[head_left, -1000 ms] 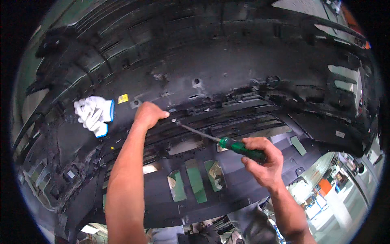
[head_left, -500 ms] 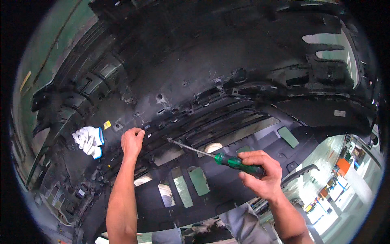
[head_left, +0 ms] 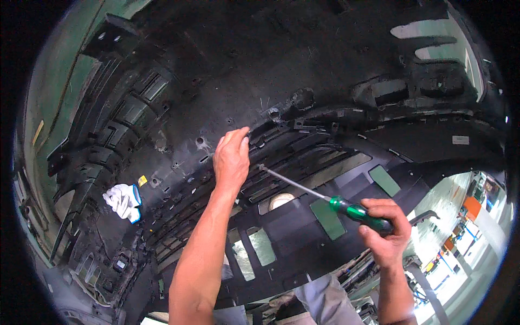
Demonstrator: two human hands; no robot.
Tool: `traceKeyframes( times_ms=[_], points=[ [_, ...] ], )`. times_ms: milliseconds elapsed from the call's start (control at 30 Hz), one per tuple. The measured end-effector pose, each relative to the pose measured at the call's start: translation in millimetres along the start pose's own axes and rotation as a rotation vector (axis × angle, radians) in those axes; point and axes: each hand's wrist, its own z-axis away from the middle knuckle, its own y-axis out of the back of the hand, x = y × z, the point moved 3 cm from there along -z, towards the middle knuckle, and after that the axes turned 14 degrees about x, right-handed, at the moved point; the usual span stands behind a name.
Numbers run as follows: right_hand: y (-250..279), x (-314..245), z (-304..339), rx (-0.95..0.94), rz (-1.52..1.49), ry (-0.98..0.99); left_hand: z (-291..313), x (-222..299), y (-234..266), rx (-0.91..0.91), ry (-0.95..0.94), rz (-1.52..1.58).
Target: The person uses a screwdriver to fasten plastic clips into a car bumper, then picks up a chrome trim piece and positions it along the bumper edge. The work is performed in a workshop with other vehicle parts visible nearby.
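My right hand (head_left: 387,230) is closed round the green and black handle of a screwdriver (head_left: 357,210). Its long metal shaft slants up to the left. At the tip sits a small dark piece (head_left: 262,168), too small to name, close to the seam of a big black moulded plastic car part (head_left: 227,70) that looks like a bumper. My left hand (head_left: 232,160) rests by the same seam, left of the tip; its fingers are stretched forward, with the thumb a little apart. Nothing shows between them.
A white work glove with blue trim (head_left: 123,201) lies on the part at the left, beside a small yellow tag (head_left: 142,180). Slots and openings (head_left: 327,219) cut through the near panel. An orange object (head_left: 472,208) and shop clutter stand beyond at the right.
My left hand has moved right and farther along the seam, and its curled fingers have straightened. The screwdriver in my right hand has shifted right. The view has moved slightly too.
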Motion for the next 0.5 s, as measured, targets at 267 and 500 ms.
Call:
traceKeyframes(
  times_ms=[267, 500],
  points=[
    [34, 27, 1, 0.081, 0.023, -0.078, 4, 10, -53, -0.124, -0.013, -0.042],
    [33, 38, 1, 0.113, 0.038, -0.098, -5, 6, -67, -0.089, 0.093, -0.113]
  ],
)
